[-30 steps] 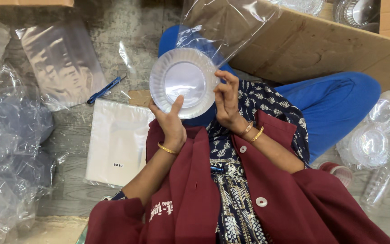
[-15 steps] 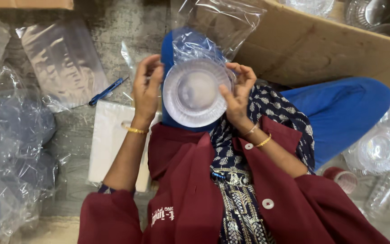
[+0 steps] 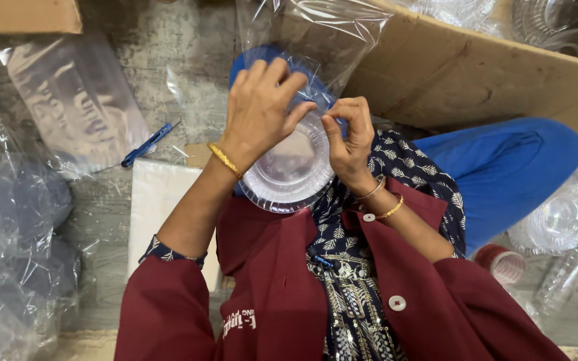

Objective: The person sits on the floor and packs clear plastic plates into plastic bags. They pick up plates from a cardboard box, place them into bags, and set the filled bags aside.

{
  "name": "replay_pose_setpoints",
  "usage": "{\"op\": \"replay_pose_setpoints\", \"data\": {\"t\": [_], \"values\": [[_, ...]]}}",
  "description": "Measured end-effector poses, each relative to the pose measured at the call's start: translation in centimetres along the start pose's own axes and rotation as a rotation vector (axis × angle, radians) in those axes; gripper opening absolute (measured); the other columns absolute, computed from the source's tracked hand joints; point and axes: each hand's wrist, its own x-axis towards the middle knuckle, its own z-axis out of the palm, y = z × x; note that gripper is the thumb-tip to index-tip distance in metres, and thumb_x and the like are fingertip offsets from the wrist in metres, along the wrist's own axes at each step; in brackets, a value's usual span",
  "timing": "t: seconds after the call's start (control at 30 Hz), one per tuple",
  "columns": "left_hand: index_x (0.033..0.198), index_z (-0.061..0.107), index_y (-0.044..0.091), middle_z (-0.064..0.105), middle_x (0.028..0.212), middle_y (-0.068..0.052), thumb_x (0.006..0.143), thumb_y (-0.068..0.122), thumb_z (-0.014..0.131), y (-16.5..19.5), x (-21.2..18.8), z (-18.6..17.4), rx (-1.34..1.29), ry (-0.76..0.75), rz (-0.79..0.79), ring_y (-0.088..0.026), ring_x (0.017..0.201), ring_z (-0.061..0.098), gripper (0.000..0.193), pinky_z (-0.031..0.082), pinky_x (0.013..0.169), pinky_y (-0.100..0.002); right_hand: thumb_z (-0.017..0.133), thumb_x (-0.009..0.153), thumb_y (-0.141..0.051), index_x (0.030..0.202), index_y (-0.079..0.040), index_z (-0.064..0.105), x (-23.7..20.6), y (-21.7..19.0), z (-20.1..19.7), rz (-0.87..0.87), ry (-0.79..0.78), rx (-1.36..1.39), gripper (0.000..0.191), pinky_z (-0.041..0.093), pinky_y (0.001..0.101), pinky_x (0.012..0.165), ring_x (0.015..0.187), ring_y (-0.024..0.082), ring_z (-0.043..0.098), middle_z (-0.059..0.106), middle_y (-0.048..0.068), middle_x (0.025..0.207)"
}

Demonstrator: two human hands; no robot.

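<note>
The person sits on the floor (image 3: 188, 87) with both hands raised in front of the body. The left hand (image 3: 262, 107) lies over the upper edge of a stack of clear plastic plates (image 3: 289, 170), with the fingers bent and closed on the rim together with the mouth of a clear plastic bag (image 3: 316, 33). The right hand (image 3: 348, 137) is just beside it, on the right side of the stack; its thumb and first finger are pinched together on the thin plastic near the rim. The bag rises above both hands, and the stack seems to sit partly inside it, though the clear film makes this hard to judge. The plates are held over the lap, in front of the maroon jacket (image 3: 282, 294) and above the blue trouser leg (image 3: 503, 167).

Behind the bag lies a big brown cardboard box (image 3: 476, 73) with more clear plates in it. On the floor at the left are a blue pen (image 3: 147, 145), a white flat packet (image 3: 158, 207) and a heap of loose plastic bags (image 3: 15, 220). At the right, near the knee, there are more clear plates (image 3: 560, 220) and a roll of red tape (image 3: 500, 262).
</note>
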Motion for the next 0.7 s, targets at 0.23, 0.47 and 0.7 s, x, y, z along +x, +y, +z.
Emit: {"op": "replay_pose_setpoints", "data": {"t": [0.23, 0.47, 0.7], "values": [[0.109, 0.065, 0.007, 0.058, 0.097, -0.005, 0.089, 0.007, 0.074, -0.5, -0.9, 1.0, 0.193, 0.109, 0.084, -0.024, 0.091, 0.057, 0.022, 0.045, 0.077, -0.038, 0.076, 0.094, 0.002, 0.101, -0.003, 0.062, 0.4, -0.1, -0.5, -0.116, -0.024, -0.138, 0.017, 0.051, 0.0344, 0.072, 0.084, 0.025, 0.061, 0.061, 0.012, 0.098], [0.101, 0.061, 0.004, 0.059, 0.095, -0.011, 0.088, 0.0, 0.071, -2.7, -5.5, -0.9, 0.072, 0.074, -0.191, -0.03, 0.089, 0.061, 0.017, 0.052, 0.077, -0.042, 0.069, 0.088, 0.013, 0.104, -0.003, 0.064, -0.8, 0.1, -0.9, -0.125, -0.072, -0.164, 0.023, 0.052, 0.0346, 0.075, 0.086, 0.025, 0.062, 0.061, 0.011, 0.098], [0.104, 0.063, 0.002, 0.065, 0.103, -0.01, 0.096, -0.006, 0.059, -1.2, -10.2, -1.3, -0.357, 0.156, -0.581, -0.023, 0.09, 0.067, 0.012, 0.056, 0.079, -0.035, 0.068, 0.095, 0.011, 0.108, -0.002, 0.064, -2.6, 1.2, -0.7, -0.009, -0.068, -0.038, 0.018, 0.052, 0.0293, 0.076, 0.09, 0.019, 0.061, 0.058, 0.009, 0.107]]}}
